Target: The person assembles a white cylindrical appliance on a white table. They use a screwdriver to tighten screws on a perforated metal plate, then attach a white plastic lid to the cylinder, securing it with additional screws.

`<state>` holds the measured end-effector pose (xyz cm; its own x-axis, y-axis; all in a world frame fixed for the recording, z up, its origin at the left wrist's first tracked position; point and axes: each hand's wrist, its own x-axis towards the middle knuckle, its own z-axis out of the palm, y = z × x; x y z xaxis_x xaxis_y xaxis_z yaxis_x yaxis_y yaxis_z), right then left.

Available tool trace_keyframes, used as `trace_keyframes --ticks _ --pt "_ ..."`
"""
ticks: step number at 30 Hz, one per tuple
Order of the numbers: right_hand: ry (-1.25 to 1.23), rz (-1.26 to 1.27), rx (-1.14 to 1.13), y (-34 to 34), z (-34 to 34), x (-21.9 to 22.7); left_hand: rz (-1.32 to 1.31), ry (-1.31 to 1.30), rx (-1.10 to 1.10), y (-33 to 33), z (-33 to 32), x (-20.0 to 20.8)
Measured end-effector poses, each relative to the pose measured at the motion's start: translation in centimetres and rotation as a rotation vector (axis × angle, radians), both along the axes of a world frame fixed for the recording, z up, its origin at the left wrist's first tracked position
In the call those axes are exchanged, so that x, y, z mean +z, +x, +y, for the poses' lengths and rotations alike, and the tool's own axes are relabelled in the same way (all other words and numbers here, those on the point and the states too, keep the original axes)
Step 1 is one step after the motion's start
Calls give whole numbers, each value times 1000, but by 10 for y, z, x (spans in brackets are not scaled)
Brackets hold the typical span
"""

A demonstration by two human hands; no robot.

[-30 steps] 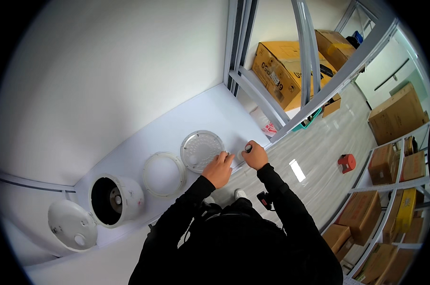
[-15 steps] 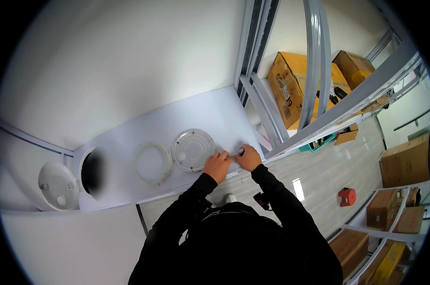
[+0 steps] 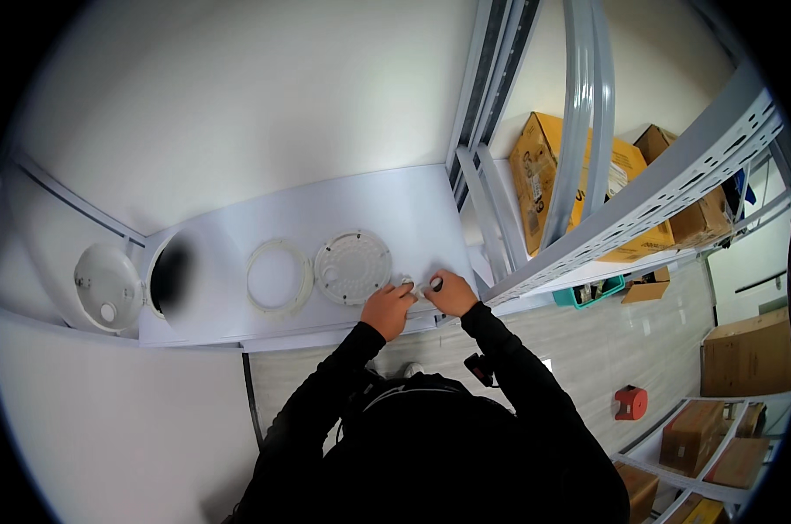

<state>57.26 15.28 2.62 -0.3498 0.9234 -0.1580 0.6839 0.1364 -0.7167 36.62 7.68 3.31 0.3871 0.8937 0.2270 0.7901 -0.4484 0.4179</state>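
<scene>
My left hand (image 3: 388, 310) is closed, its fingertips pinching a small white piece (image 3: 408, 280) over the white table's front edge. Close to its right, my right hand (image 3: 450, 295) is curled round a small round object with a dark end (image 3: 436, 284); its kind does not show. Just left of my hands lies a round, translucent perforated disc (image 3: 353, 267) with small dark fixings round its rim. Beside that disc rests a white ring (image 3: 279, 278). Farther left, a round white housing (image 3: 109, 286) stands open next to a round part with a blurred black middle (image 3: 170, 277).
Grey metal shelf posts (image 3: 579, 122) rise at the right, with a yellow carton (image 3: 535, 179) behind them. On the floor are a teal crate (image 3: 588, 293) and a red stool (image 3: 630, 403). Brown cartons (image 3: 694, 434) fill a rack at the lower right.
My hands have drawn slightly apart, and the small white piece now shows between them. The view has shifted a little; the disc, ring and housing keep their places on the table.
</scene>
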Motion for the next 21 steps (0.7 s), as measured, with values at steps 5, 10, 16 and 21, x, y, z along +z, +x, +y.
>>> trace_keyframes --ticks 5,10,16,21 --pt "49 -18 10 -2 1 -5 12 17 22 -1 -6 2" --pt "160 -42 20 -2 0 -6 25 61 85 4 -8 7" --pt "-27 126 82 -5 -5 23 -5 43 72 1 -11 10" --pt "60 164 46 -9 -12 20 -319 -191 216 12 -16 27"
